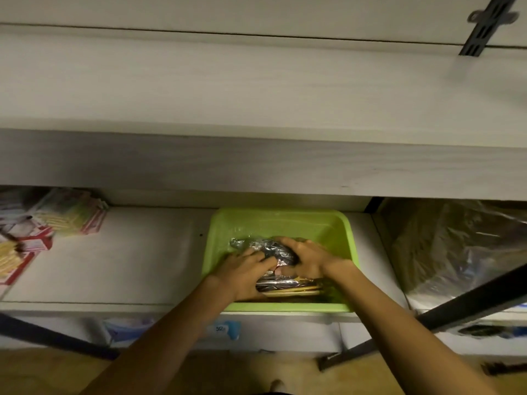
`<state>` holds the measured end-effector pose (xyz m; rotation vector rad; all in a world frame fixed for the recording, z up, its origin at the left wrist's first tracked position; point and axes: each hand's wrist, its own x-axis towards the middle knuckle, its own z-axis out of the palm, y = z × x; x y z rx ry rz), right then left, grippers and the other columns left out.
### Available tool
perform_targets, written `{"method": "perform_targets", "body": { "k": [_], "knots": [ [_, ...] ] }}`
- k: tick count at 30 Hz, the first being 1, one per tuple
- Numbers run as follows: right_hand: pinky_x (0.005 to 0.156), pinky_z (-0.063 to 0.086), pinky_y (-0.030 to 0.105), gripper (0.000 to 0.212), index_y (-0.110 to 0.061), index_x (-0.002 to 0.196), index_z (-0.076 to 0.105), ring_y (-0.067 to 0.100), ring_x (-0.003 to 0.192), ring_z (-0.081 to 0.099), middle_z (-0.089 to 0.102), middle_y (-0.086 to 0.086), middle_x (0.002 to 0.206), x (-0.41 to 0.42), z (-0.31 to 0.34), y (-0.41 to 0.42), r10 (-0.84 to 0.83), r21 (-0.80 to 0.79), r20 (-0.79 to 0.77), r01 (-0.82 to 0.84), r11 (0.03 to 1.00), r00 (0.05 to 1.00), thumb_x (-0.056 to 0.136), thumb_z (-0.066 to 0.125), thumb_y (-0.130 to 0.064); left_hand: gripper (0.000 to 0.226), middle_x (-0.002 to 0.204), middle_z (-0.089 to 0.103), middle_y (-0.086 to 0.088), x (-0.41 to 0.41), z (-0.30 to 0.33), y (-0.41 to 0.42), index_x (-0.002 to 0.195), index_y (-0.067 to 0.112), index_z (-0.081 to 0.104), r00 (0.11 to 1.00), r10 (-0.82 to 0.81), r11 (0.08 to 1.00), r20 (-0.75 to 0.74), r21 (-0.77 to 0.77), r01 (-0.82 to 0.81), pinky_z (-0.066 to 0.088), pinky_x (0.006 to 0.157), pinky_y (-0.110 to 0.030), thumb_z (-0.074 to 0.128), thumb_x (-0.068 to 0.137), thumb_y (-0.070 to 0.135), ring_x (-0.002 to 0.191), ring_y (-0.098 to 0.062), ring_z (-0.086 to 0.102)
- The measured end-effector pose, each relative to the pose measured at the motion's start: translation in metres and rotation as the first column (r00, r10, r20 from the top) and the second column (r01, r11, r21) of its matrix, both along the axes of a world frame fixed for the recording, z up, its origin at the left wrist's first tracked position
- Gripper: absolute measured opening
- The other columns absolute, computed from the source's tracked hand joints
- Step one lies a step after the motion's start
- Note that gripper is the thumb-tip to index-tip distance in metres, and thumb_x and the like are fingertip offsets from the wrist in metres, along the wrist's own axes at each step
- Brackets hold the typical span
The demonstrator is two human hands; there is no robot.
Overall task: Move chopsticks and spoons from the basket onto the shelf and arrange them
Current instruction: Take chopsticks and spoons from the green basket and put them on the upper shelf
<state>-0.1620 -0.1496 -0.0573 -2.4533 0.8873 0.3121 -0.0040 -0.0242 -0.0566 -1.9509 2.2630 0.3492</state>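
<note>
A green basket point(281, 223) sits on the lower shelf point(128, 260), its near rim level with the shelf's front edge. Both hands reach down into it from the near side. The left hand point(245, 273) lies palm-down over the near-left part of the contents, fingers bent and pressed onto a crinkled plastic packet point(273, 249). The right hand point(306, 259) comes in from the right, fingers curled over the top of the same packet; the two hands meet over it, fingertips nearly touching. Whether either hand fully encloses the packet cannot be told.

The packet is dark and shiny, lying across the middle of the basket; its contents cannot be read through the wrapping. Beneath the hands, against the near wall, lie wrapped chopsticks point(291, 290): pale yellow sticks in clear film, lying roughly left to right. Spoons cannot be made out. The far half of the basket floor is bare, with a glossy sheen.

At the left end of the same shelf lies a loose heap of red-and-white boxes point(37, 240); several show rows of pale sticks. To the right, past a dark upright, stands a bulky thing under clear plastic sheeting point(456, 246). The upper shelf point(256, 104) is a pale board spanning the frame above the basket.
</note>
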Motion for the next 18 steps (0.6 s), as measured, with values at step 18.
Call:
{"method": "perform_targets", "body": {
  "k": [18],
  "knots": [
    [0.08, 0.051, 0.043, 0.05, -0.02, 0.144, 0.026, 0.032, 0.088, 0.062, 0.064, 0.014, 0.101, -0.003, 0.009, 0.007, 0.082, -0.242, 0.035, -0.071, 0.968, 0.996, 0.1, 0.044, -0.039, 0.06, 0.137, 0.03, -0.006, -0.004, 0.001, 0.009, 0.132, 0.029, 0.042, 0.999, 0.016, 0.999, -0.046, -0.032, -0.017, 0.043, 0.097, -0.04, 0.066, 0.081, 0.047, 0.125, -0.025, 0.034]
  ]
}}
